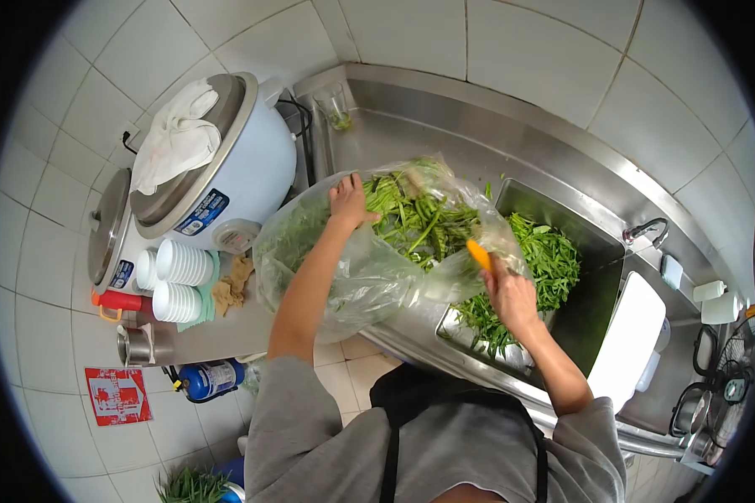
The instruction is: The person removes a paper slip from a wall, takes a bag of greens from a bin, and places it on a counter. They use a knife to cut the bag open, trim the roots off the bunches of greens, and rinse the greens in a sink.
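Note:
A large clear plastic bag [335, 285] of green leafy stems [428, 222] lies open on the steel counter, left of the sink. My left hand [350, 201] rests on the bag's upper left part, its fingers spread beside the stems. At the bag's right side, my right hand [510, 293] is closed round a yellow-orange handle [479, 255]; whatever joins this handle is hidden. More cut green leaves [549, 260] fill the left sink basin, just beyond my right hand.
Left stand a large rice cooker [264, 159] with a white cloth [176, 138], stacked white cups [191, 262] and a second cooker [109, 226]. A glass [334, 107] sits at the back corner. Right are a faucet [646, 230] and a white board [627, 339].

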Available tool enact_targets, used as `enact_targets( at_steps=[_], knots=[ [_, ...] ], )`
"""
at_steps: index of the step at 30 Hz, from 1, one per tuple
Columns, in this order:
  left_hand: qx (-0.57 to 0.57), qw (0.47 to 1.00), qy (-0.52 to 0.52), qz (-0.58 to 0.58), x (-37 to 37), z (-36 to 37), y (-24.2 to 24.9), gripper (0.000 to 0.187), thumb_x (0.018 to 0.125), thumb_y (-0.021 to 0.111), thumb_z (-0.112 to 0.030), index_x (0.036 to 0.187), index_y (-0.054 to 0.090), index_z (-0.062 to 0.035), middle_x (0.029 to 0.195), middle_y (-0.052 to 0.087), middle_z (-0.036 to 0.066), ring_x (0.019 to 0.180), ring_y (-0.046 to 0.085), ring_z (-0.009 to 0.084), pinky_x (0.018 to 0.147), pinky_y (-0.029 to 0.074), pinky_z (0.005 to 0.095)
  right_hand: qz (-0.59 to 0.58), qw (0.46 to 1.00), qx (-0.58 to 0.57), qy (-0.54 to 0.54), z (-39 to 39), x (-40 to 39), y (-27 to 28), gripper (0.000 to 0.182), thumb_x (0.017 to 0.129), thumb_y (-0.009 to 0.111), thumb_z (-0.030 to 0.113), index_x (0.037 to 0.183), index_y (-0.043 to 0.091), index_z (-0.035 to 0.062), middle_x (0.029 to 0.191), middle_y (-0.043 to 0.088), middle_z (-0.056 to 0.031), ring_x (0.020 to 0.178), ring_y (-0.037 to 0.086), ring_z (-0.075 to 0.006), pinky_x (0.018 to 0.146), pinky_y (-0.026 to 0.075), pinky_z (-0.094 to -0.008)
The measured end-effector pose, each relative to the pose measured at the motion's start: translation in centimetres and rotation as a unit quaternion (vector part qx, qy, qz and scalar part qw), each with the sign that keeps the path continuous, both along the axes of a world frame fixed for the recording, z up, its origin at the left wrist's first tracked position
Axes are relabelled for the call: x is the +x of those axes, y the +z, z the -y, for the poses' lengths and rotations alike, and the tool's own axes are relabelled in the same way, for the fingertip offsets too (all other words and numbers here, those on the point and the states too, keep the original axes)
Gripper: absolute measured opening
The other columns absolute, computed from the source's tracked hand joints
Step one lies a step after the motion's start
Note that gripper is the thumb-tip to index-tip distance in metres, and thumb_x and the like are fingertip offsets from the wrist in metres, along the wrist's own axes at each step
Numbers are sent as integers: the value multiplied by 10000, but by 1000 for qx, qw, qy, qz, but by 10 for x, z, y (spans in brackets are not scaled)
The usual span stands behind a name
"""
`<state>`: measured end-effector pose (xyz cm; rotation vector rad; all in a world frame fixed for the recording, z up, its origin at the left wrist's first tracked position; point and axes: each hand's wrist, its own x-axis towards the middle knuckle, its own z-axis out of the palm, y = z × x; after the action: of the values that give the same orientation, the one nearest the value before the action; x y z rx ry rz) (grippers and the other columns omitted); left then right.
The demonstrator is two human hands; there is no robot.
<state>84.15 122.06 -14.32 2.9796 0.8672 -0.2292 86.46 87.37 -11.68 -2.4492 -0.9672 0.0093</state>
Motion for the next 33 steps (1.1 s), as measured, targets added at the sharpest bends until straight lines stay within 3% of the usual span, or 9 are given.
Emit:
enact_targets(
  at_steps=[3,6,12,15,21,23,26,27,33],
  knots=[
    [-37,999,-36,-7,11,-4,-13,938,561,774,-476,1232,359,31,1268,357,189,1205,342,279,976,248,387,-24,1000,-13,-9,2,0,11,341,872,495,251,1153,491,58,649,597,-207,558,578,-397,513,468,-472],
    [22,998,-61,22,21,-6,-29,918,523,780,-507,1181,406,12,1226,411,174,1157,395,269,969,260,379,-23,999,-2,23,1,-4,14,377,869,501,243,1205,475,73,632,590,-207,550,575,-388,512,465,-467],
    [-52,995,-55,-71,25,-10,-23,1082,448,778,-575,1255,352,7,1263,410,208,1225,332,322,991,239,432,-55,998,-7,40,-8,-13,27,367,863,515,223,1217,500,128,636,584,-218,556,566,-392,532,460,-463],
    [-127,989,-42,-69,17,-3,-19,1096,425,789,-565,1257,350,-5,1340,326,229,1262,283,353,1001,225,434,-81,996,5,47,-2,-14,29,367,863,515,208,1223,498,144,640,580,-221,579,567,-397,550,462,-455],
    [-73,995,-32,-57,11,5,-27,1108,416,790,-558,1250,341,15,1406,186,257,1288,223,396,1006,211,443,-136,990,-16,40,1,-18,59,354,848,531,142,1197,513,85,693,578,-248,633,575,-403,600,469,-451],
    [-71,995,-26,-60,12,7,-33,1071,430,794,-543,1233,363,19,1351,297,240,1260,291,357,992,223,452,-138,989,-16,47,-1,-20,61,377,863,522,120,1233,477,58,604,530,-242,525,560,-352,534,445,-384],
    [-71,994,-32,-73,8,13,-30,997,446,796,-525,1188,410,19,1249,430,196,1179,395,313,958,248,426,-149,987,-1,53,-5,-23,58,375,870,511,128,1235,469,54,707,559,-266,650,588,-387,606,457,-410],
    [-71,994,-36,-77,8,16,-28,969,450,796,-519,1169,429,17,1211,469,179,1146,429,300,945,258,411,-151,987,26,51,-7,-22,52,352,860,516,144,1203,498,71,712,575,-261,656,568,-423,624,464,-472],
    [12,999,-40,-3,-2,32,-48,774,486,800,-431,1054,491,-5,1052,533,128,1012,481,260,915,279,376,-182,978,-65,77,-44,-1,48,390,894,449,216,1258,432,80,717,590,-269,679,583,-439,658,480,-494]
  ],
)
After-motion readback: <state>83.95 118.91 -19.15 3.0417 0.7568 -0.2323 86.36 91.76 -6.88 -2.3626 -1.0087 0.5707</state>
